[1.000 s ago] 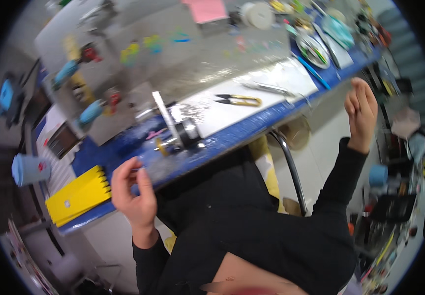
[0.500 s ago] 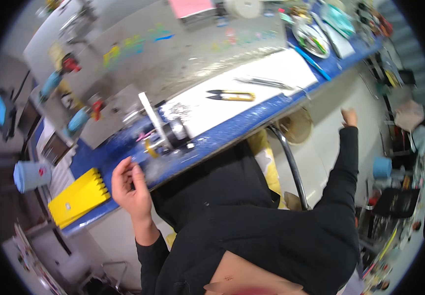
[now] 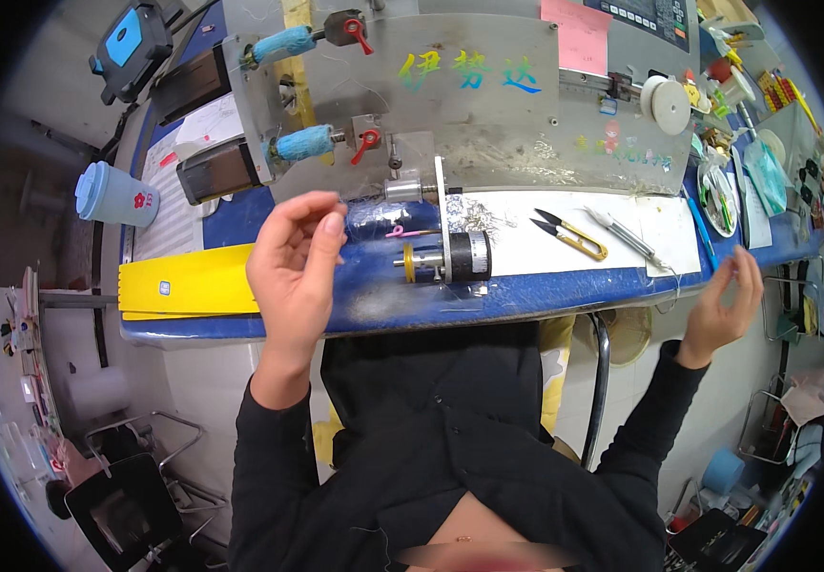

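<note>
My left hand (image 3: 293,262) is raised over the bench's front, left of the motor assembly, with thumb and index curled close together on something too small to make out. My right hand (image 3: 722,296) hovers by the front edge at the right, fingers loosely bent and apart, holding nothing visible. Between them sit a black cylindrical motor (image 3: 471,255) with a brass-coloured pulley and an upright pale bar, a pink rod (image 3: 395,232), gold-handled snips (image 3: 579,238) and a silver tool (image 3: 627,235) on white paper (image 3: 517,257). A yellow board (image 3: 183,286) lies left of my left hand.
The blue bench (image 3: 550,296) carries a metal machine (image 3: 488,133) with red levers and a white spool (image 3: 666,105). A blue cup (image 3: 116,195) stands left; a tray of small items (image 3: 718,200) sits right. A chrome frame (image 3: 599,381) is below; chairs (image 3: 126,505) flank me.
My view has turned, so the bench now runs level across it. My left hand has risen over the bench; my right hand, farther out half a second ago, has its fingers raised near the edge.
</note>
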`<state>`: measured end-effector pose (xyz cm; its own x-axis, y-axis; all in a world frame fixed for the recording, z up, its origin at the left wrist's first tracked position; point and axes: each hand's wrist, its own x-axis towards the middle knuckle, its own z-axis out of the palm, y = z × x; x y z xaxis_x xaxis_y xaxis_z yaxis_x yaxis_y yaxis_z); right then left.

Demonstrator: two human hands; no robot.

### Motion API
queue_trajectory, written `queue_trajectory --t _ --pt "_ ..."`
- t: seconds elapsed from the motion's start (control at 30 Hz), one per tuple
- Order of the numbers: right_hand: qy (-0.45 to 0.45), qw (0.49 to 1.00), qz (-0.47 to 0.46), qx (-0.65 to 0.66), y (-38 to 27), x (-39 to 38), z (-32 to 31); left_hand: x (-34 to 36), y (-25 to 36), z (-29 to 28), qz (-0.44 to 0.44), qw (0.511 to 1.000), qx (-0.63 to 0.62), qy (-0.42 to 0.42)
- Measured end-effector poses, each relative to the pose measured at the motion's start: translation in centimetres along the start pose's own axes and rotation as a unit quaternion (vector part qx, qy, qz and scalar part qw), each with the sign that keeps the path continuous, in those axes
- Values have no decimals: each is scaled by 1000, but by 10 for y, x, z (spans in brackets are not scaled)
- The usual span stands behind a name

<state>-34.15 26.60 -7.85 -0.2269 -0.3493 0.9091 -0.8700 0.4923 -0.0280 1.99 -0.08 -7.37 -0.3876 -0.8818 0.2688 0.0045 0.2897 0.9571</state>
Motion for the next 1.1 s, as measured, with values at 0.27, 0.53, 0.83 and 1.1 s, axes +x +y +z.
queue_trajectory --t 0.27,0.53,0.83,1.1 --pt "-210 843 95 486 -166 21 12 23 -12 21 -21 996 79 -33" --pt "-380 651 135 642 -256 23 23 23 -17 12 -27 995 85 -41" --pt "-579 583 -174 542 -212 19 -23 28 -21 3 34 987 131 -89" --pt "-330 847 33 416 -195 15 -5 44 -20 18 -220 968 34 -119"
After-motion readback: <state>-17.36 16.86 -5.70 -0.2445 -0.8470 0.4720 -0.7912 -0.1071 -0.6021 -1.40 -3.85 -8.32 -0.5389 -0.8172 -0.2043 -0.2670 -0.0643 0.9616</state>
